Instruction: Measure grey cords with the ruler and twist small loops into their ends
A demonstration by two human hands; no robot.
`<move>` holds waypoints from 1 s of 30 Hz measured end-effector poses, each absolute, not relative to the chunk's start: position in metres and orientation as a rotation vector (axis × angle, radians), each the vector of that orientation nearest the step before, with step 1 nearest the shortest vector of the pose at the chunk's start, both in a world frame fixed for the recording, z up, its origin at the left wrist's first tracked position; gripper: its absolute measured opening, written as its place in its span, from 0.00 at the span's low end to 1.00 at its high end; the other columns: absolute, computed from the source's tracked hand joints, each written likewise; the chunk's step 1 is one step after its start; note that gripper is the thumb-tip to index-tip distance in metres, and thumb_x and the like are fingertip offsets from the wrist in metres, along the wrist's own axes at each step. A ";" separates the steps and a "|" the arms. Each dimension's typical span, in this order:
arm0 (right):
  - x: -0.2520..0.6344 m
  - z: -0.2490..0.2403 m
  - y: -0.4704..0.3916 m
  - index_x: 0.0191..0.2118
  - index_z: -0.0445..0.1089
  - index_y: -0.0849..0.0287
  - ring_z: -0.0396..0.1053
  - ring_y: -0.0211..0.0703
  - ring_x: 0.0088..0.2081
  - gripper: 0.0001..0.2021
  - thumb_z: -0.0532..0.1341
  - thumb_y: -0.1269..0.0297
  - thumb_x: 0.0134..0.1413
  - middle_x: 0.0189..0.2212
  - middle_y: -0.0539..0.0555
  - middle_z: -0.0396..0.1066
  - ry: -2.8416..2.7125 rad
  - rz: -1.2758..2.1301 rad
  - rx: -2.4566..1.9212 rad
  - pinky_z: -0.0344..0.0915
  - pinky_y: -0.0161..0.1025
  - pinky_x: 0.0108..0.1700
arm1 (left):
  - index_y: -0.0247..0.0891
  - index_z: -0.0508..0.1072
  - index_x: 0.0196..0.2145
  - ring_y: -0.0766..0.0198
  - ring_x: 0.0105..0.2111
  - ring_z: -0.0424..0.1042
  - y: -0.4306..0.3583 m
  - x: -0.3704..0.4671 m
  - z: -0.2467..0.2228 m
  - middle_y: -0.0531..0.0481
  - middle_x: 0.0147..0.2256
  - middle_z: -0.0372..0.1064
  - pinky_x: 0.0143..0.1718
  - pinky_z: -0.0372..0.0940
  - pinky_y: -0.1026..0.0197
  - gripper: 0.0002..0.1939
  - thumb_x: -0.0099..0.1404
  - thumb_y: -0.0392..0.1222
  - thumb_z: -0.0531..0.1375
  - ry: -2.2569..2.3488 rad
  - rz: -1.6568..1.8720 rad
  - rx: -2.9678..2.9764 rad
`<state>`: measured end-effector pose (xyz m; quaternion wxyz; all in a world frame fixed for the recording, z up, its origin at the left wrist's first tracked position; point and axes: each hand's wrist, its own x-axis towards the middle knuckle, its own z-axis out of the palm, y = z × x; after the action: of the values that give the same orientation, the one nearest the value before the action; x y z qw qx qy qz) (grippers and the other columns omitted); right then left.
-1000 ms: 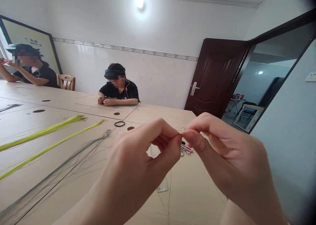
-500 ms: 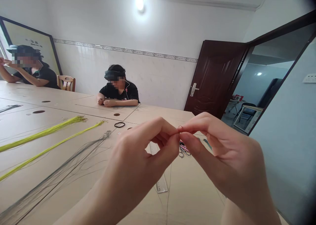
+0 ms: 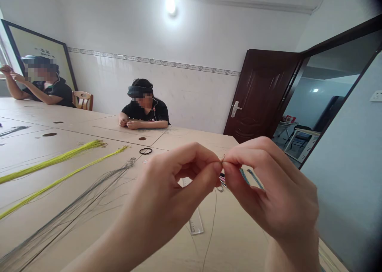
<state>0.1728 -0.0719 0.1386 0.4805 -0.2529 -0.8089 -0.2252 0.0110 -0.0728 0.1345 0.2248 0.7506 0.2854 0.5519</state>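
My left hand (image 3: 179, 188) is pinched closed, thumb and forefinger meeting those of my right hand (image 3: 271, 188) above the table. Between the fingertips a tiny curved piece (image 3: 223, 157) sticks up, looking like a small loop or hook; most of it is hidden. From below the left fingertips a thin thread (image 3: 212, 224) hangs down towards me. Behind the hands lie a pair of scissors (image 3: 221, 186), partly covered, and a clear ruler (image 3: 196, 224), its upper part behind my left hand.
On the left of the table (image 3: 98, 240) lie yellow-green thread bundles (image 3: 65, 158) and a grey thread bundle (image 3: 98, 188). A black ring band (image 3: 145, 151) lies beyond them. Blue-green strands (image 3: 253, 177) lie behind my right hand. Two people (image 3: 146, 109) sit across the table.
Both hands have shifted slightly right in view, still pinched together. The right fingers have turned a little, the small curved piece stands at another angle, and the hanging thread has swung right.
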 end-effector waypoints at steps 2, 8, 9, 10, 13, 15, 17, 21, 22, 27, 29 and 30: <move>0.174 0.138 -0.072 0.35 0.62 0.58 0.63 0.36 0.31 0.05 0.58 0.75 0.56 0.30 0.50 0.65 -1.980 -0.542 -0.624 0.61 0.36 0.32 | 0.40 0.70 0.27 0.75 0.23 0.66 -0.072 0.010 0.136 0.59 0.22 0.66 0.22 0.62 0.76 0.08 0.64 0.35 0.56 0.736 1.462 2.025; 0.175 0.137 -0.070 0.35 0.63 0.57 0.65 0.38 0.32 0.05 0.59 0.73 0.55 0.32 0.52 0.67 -1.970 -0.632 -0.627 0.62 0.39 0.34 | 0.39 0.69 0.25 0.73 0.23 0.66 -0.071 0.010 0.137 0.59 0.22 0.66 0.22 0.61 0.73 0.09 0.62 0.32 0.55 0.685 1.430 1.946; 0.175 0.137 -0.070 0.35 0.64 0.57 0.65 0.38 0.32 0.05 0.59 0.74 0.55 0.31 0.52 0.67 -1.977 -0.656 -0.628 0.62 0.39 0.34 | 0.39 0.68 0.25 0.73 0.22 0.65 -0.070 0.011 0.137 0.59 0.21 0.65 0.22 0.61 0.73 0.09 0.61 0.31 0.55 0.691 1.426 1.937; 0.175 0.137 -0.070 0.35 0.64 0.57 0.65 0.38 0.32 0.05 0.59 0.74 0.55 0.31 0.51 0.67 -1.988 -0.674 -0.628 0.61 0.39 0.34 | 0.40 0.68 0.25 0.73 0.22 0.65 -0.069 0.011 0.137 0.59 0.21 0.65 0.21 0.60 0.72 0.09 0.61 0.31 0.54 0.697 1.413 1.930; 0.177 0.135 -0.068 0.33 0.63 0.58 0.66 0.38 0.31 0.06 0.61 0.75 0.52 0.30 0.51 0.67 -2.004 -0.695 -0.627 0.61 0.40 0.34 | 0.40 0.67 0.24 0.73 0.21 0.63 -0.066 0.012 0.136 0.60 0.20 0.64 0.21 0.59 0.72 0.10 0.61 0.30 0.54 0.681 1.366 1.914; 0.177 0.133 -0.066 0.32 0.63 0.59 0.65 0.38 0.30 0.07 0.61 0.75 0.50 0.29 0.51 0.67 -1.983 -0.689 -0.602 0.60 0.39 0.32 | 0.39 0.67 0.25 0.73 0.22 0.64 -0.064 0.013 0.136 0.59 0.21 0.64 0.21 0.60 0.72 0.09 0.62 0.31 0.54 0.654 1.356 1.889; 0.177 0.132 -0.064 0.31 0.63 0.59 0.64 0.38 0.28 0.07 0.61 0.76 0.48 0.26 0.50 0.65 -1.933 -0.683 -0.568 0.59 0.39 0.30 | 0.39 0.67 0.25 0.74 0.21 0.64 -0.064 0.013 0.137 0.59 0.21 0.64 0.21 0.60 0.74 0.09 0.62 0.31 0.54 0.631 1.358 1.858; 0.178 0.137 -0.062 0.29 0.62 0.59 0.62 0.35 0.26 0.07 0.59 0.77 0.48 0.24 0.48 0.64 -1.777 -0.650 -0.604 0.58 0.35 0.27 | 0.37 0.67 0.25 0.75 0.21 0.64 -0.063 0.012 0.139 0.59 0.20 0.64 0.21 0.61 0.76 0.09 0.63 0.32 0.55 0.618 1.393 1.843; 0.179 0.140 -0.061 0.28 0.62 0.59 0.62 0.34 0.26 0.06 0.58 0.76 0.49 0.24 0.48 0.64 -1.754 -0.620 -0.683 0.57 0.34 0.26 | 0.37 0.67 0.25 0.75 0.21 0.64 -0.063 0.011 0.139 0.59 0.20 0.65 0.22 0.61 0.76 0.09 0.64 0.33 0.55 0.619 1.406 1.838; 0.179 0.133 -0.025 0.31 0.66 0.59 0.65 0.34 0.24 0.10 0.52 0.64 0.61 0.24 0.48 0.68 -2.062 -0.155 -1.405 0.57 0.32 0.23 | 0.41 0.70 0.28 0.73 0.25 0.65 -0.060 0.002 0.138 0.57 0.24 0.66 0.26 0.63 0.74 0.07 0.65 0.40 0.57 0.533 1.533 1.719; 0.170 0.116 -0.002 0.26 0.67 0.62 0.63 0.33 0.19 0.11 0.55 0.66 0.59 0.19 0.48 0.66 -2.244 0.019 -1.588 0.55 0.31 0.20 | 0.41 0.71 0.28 0.72 0.29 0.65 -0.059 0.000 0.138 0.56 0.28 0.66 0.30 0.64 0.73 0.06 0.64 0.41 0.58 0.479 1.641 1.591; 0.163 0.106 0.007 0.24 0.67 0.63 0.61 0.32 0.18 0.11 0.59 0.67 0.56 0.16 0.48 0.64 -2.298 0.068 -1.624 0.56 0.31 0.19 | 0.41 0.71 0.28 0.71 0.31 0.65 -0.058 -0.001 0.139 0.55 0.29 0.65 0.32 0.65 0.72 0.06 0.64 0.40 0.58 0.443 1.696 1.504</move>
<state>0.1631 0.0074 0.1064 0.1627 -0.5692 -0.8056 0.0238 -0.0010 -0.0583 0.1393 0.4043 0.5957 0.1754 0.6715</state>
